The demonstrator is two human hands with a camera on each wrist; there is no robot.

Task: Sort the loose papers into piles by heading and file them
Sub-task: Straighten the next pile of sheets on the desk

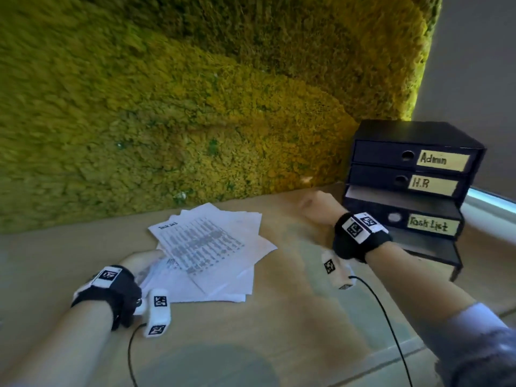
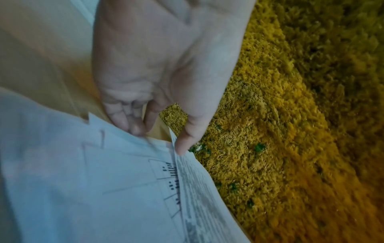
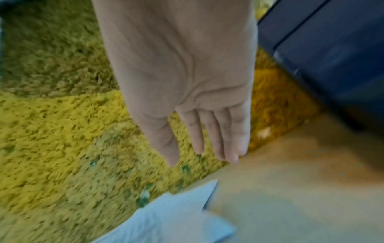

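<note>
Head view: I see a loose fan of white printed paper sheets [image 1: 212,255] lying on the tan wooden desk top [image 1: 293,317], in front of the yellow-green moss wall panel [image 1: 167,107]. The top sheet [image 1: 199,241] carries a dense table and the heading "Task List". My left hand [image 1: 142,261] rests at the near left edge of the fan, its fingers partly under the sheets. My right hand [image 1: 315,208] hovers above the desk between the papers and the black three-drawer file cabinet [image 1: 413,174], touching neither. The drawers read "Admin" [image 1: 442,160], "H.R" [image 1: 434,184] and "Task List" [image 1: 431,226], top to bottom. The Task List drawer is pulled out; the other two are closed.

Left wrist view: The left hand [image 2: 162,65] has its fingers [image 2: 124,118] curled down onto the edge of the white sheets [image 2: 83,180], while the thumb [image 2: 187,139] presses the edge of the printed top sheet [image 2: 197,189]. The sheet edge is pinched between thumb and fingers.

Right wrist view: The right hand [image 3: 182,74] is released, its fingers [image 3: 218,131] straight and close together, holding nothing. A corner of the white sheets [image 3: 176,213] lies below it on the desk [image 3: 290,197], and the dark cabinet [image 3: 332,57] stands to its right
</note>
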